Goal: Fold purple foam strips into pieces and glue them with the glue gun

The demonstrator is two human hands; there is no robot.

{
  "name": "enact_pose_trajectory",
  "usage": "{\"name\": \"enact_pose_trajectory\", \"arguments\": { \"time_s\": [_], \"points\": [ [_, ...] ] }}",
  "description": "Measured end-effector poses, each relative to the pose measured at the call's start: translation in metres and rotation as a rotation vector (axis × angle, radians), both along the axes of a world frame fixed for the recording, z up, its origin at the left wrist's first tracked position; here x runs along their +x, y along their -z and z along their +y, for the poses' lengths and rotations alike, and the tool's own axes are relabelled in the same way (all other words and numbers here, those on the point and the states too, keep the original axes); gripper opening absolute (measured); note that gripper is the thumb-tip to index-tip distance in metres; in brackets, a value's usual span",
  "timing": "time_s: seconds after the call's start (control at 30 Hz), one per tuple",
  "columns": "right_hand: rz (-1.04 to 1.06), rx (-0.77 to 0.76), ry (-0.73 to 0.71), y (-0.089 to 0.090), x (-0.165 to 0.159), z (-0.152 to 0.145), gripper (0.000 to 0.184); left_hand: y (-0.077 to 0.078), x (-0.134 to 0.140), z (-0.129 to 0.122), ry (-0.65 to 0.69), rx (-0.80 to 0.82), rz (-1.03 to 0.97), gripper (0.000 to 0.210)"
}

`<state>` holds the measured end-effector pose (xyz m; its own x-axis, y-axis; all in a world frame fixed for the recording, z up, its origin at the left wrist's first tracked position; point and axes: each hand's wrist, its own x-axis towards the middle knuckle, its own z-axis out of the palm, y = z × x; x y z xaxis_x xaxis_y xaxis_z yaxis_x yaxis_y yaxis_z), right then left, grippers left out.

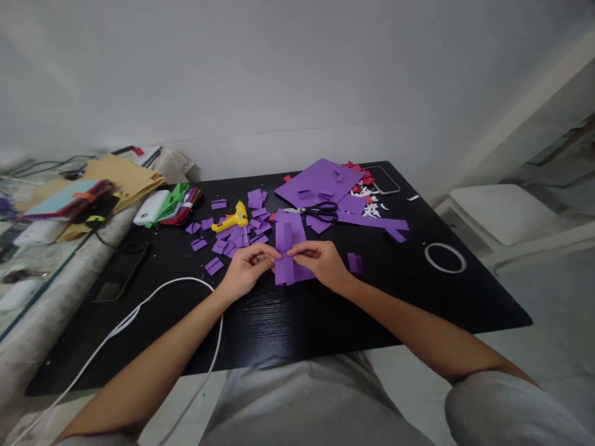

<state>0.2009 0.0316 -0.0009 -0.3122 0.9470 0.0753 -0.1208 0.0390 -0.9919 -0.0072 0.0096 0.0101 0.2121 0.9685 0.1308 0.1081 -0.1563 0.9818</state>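
Between my two hands is a folded purple paper strip [284, 271], with its long side running away from me. My left hand [250, 266] pinches its left edge near the middle. From the right, my right hand [324, 262] pinches the same strip, fingertips almost meeting the left ones. Under and beside the strip lies a larger purple sheet [300, 232]. Beyond my hands rest black-handled scissors [320, 210]. A yellow hot glue gun [231, 219] lies to the left among many small folded purple pieces [223, 246].
A purple square sheet [313, 179] and red and white scraps [370, 207] lie at the back right. A ring [445, 257] sits at right. A white cable [162, 288] crosses the left side of the black table [260, 328]. Coloured paper bundles [181, 207] are at left.
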Motion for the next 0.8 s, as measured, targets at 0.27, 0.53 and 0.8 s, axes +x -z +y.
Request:
{"name": "enact_pose_trajectory", "arguments": {
  "time_s": [0.27,0.53,0.8],
  "points": [
    [-0.002,0.034,0.047,0.002,-0.004,-0.005,0.019,-0.001,0.005,-0.007,-0.002,0.069,0.027,0.019],
    [0.053,0.042,0.049,0.008,-0.007,-0.009,0.031,0.009,0.01,-0.004,-0.097,0.055,0.013,0.032],
    [0.018,0.022,0.035,0.009,-0.007,-0.007,0.039,0.006,0.008,-0.005,-0.128,0.114,0.129,0.029]
  ]
}}
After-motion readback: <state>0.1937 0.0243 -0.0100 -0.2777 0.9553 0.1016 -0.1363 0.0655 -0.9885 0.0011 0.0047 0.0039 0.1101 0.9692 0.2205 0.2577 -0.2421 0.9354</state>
